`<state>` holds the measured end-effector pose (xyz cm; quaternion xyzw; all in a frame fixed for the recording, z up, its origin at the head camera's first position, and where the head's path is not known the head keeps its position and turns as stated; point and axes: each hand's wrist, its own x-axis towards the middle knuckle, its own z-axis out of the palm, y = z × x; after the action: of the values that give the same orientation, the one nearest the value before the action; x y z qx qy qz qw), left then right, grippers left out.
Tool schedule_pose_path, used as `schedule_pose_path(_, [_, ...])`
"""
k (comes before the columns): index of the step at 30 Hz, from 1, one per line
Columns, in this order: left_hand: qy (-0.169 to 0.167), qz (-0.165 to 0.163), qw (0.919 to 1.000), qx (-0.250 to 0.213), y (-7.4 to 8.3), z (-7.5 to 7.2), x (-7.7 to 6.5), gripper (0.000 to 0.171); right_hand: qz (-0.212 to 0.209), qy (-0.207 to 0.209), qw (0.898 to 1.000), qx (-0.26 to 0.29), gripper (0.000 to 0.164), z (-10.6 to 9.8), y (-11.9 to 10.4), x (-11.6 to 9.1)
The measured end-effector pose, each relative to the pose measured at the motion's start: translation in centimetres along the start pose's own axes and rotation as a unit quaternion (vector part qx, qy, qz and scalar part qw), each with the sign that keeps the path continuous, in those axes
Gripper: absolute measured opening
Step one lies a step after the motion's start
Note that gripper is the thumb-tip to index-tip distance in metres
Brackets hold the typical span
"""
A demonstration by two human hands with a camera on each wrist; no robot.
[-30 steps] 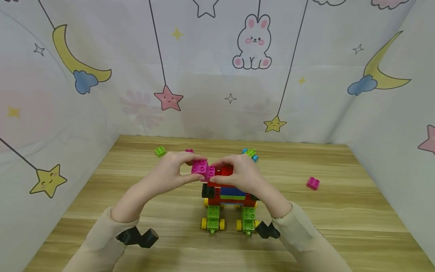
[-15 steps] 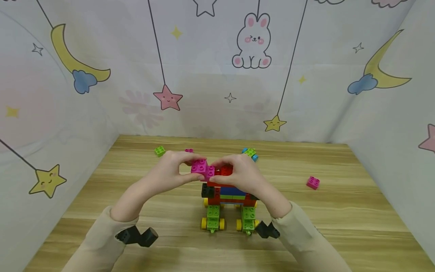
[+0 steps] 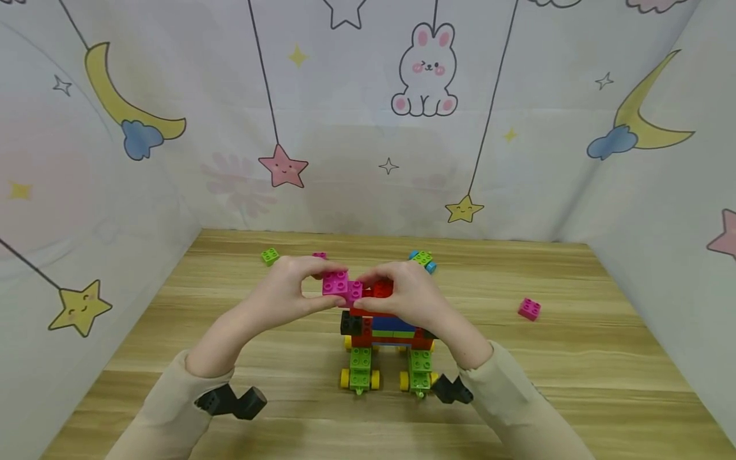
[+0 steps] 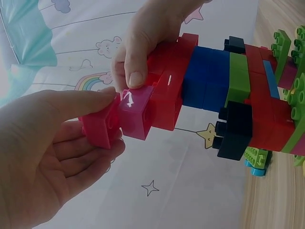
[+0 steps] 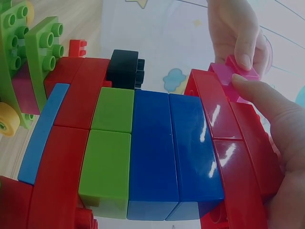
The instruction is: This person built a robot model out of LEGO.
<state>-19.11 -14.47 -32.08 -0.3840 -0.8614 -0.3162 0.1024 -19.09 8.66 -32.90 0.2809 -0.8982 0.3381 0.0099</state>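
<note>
My left hand (image 3: 282,287) pinches a pink toy brick (image 4: 101,125) between thumb and fingers. That brick is tilted and overlaps a second pink brick (image 4: 136,117), which sits at the top end of a tall building-block structure (image 3: 393,324). Whether the two are joined cannot be seen. My right hand (image 3: 411,295) grips the structure's upper red bricks (image 5: 257,143), its thumb on the second pink brick. Below the red come blue bricks (image 5: 155,152), green bricks (image 5: 106,152) and a black brick (image 4: 233,131) jutting sideways. Green wheeled pieces (image 3: 360,367) form the base.
Loose on the wooden table (image 3: 276,396) lie a green brick (image 3: 269,256), a pink brick (image 3: 319,255) partly behind my left hand, and another pink brick (image 3: 529,309) at right. A green piece with blue wheels (image 3: 423,259) stands behind. Printed cloth (image 3: 368,140) encloses the table.
</note>
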Motion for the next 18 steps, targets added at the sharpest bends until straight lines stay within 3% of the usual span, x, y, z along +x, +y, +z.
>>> schedule_pose_path(18, [-0.003, -0.017, 0.9997, -0.020, -0.03, -0.06, 0.16, 0.040, -0.005, 0.002, 1.000, 0.008, 0.034, 0.06, 0.08, 0.09])
